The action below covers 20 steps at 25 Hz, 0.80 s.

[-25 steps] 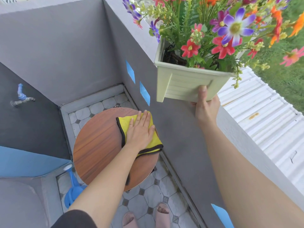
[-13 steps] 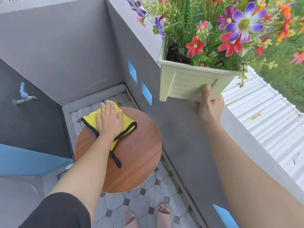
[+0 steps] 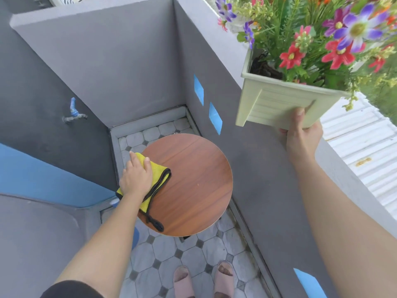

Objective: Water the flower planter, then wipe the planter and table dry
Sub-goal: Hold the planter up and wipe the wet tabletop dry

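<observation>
Right hand (image 3: 303, 136) grips planter (image 3: 277, 104) aloft upper right, left hand (image 3: 136, 176) flat on cloth (image 3: 160, 175), now swept to table (image 3: 193, 186)'s left edge mid-frame, so wiping looks nearly done.

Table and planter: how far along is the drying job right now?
Done: the planter is lifted off the table, gripped by the right hand; the bare top shows no puddles. In hand: the left hand presses the yellow cloth flat at the table's left edge, wiping. Left: finishing the top and setting the planter back. Whether the planter was wiped cannot be told.
</observation>
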Each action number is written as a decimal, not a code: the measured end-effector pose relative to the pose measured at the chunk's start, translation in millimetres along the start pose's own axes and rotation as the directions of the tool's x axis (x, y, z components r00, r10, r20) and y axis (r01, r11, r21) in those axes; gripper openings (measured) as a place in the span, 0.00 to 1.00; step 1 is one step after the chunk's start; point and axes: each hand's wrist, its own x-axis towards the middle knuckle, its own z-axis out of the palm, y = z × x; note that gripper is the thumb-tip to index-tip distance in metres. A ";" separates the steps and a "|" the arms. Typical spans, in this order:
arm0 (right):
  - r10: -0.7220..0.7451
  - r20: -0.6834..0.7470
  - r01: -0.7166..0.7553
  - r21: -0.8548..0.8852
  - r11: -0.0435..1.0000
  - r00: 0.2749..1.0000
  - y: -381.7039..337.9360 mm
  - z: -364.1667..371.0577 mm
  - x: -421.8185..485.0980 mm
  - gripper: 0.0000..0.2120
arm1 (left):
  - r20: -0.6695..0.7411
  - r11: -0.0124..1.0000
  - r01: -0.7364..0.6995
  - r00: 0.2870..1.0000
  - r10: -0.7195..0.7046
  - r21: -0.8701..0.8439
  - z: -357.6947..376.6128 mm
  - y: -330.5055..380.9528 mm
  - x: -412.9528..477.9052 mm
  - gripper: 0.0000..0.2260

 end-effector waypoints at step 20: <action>-0.112 0.137 0.100 0.095 0.990 0.984 -28.9 16.0 -23.0 0.30 | 0.221 0.687 0.249 0.966 -0.130 -0.683 1.9 -84.2 -59.4 0.20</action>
